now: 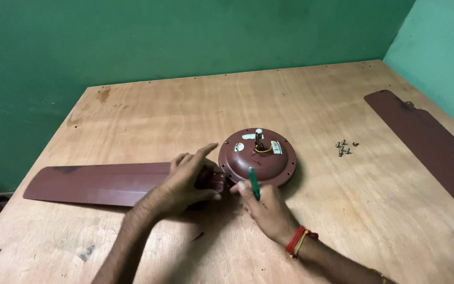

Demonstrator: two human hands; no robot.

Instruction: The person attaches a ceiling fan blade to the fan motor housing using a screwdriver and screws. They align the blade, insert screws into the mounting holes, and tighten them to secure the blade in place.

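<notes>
From the head camera, a brown fan motor (257, 156) sits near the middle of the plywood table (185, 105), its short shaft and a yellow wire pointing up. A long brown fan blade (98, 183) lies flat to the left of it, its inner end meeting the motor's edge under the hands. The left hand (190, 181) rests on that inner end with its fingers loosely spread and the forefinger stretched toward the motor, pressing down rather than gripping. The right hand (266, 202) is closed around a green-handled screwdriver (253, 183), whose tip points down at the joint between blade and motor; the tip itself is hidden by the fingers. A red thread band circles the right wrist.

A small cluster of screws (345, 148) lies loose on the table to the right of the motor, well apart from both hands. A second blade (429, 139) lies along the right edge.

Risks, as I judge them: the screwdriver may slip out of the screw head and scratch the motor or jab the left hand, which lies just beside it. The blade could shift if the left hand eases off, putting the holes out of line. The loose screws could roll or get knocked away. The exposed wire could snag.
</notes>
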